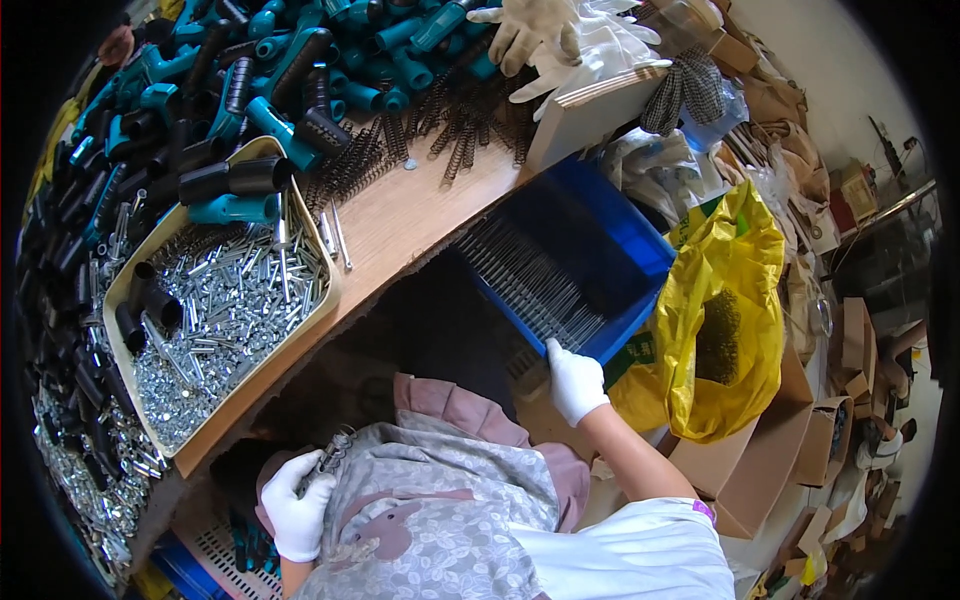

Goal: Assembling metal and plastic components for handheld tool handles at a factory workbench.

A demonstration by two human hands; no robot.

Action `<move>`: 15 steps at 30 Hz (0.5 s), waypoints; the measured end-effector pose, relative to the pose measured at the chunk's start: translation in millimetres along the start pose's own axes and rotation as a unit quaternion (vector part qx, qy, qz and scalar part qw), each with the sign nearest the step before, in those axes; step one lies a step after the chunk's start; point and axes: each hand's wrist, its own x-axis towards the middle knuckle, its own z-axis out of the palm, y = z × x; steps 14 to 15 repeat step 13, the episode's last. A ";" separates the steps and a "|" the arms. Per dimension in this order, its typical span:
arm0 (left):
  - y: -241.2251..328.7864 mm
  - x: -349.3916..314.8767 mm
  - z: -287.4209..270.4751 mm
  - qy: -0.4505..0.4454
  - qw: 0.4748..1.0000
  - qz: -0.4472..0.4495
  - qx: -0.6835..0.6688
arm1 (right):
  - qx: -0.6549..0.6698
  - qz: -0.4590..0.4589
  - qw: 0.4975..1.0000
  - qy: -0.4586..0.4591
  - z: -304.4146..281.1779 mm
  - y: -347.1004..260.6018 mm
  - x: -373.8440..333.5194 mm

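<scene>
My left hand point(298, 502), in a white glove, is closed around a few small shiny metal parts point(336, 452) above my apron-covered lap. Their exact kind cannot be made out. My right hand point(576, 384), also white-gloved, is closed at the near rim of a blue plastic bin point(625, 235), with the thumb along the edge and the other fingers mostly hidden. Inside the bin lie rows of thin metal rods point(535, 285), lined up side by side. A patterned grey apron point(430, 520) covers my lap.
On the wooden table point(430, 200) stands a cream tray point(325, 300) full of small metal pins. Teal and black plastic handles point(290, 70), dark springs point(460, 140) and white gloves point(570, 45) are heaped behind. A yellow bag point(750, 300) and cardboard boxes point(760, 465) stand right.
</scene>
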 end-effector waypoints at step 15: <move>0.6 -5.9 -0.8 0.022 1.000 0.002 -0.019 | 0.118 0.271 0.952 0.075 -116.6 129.0 160.3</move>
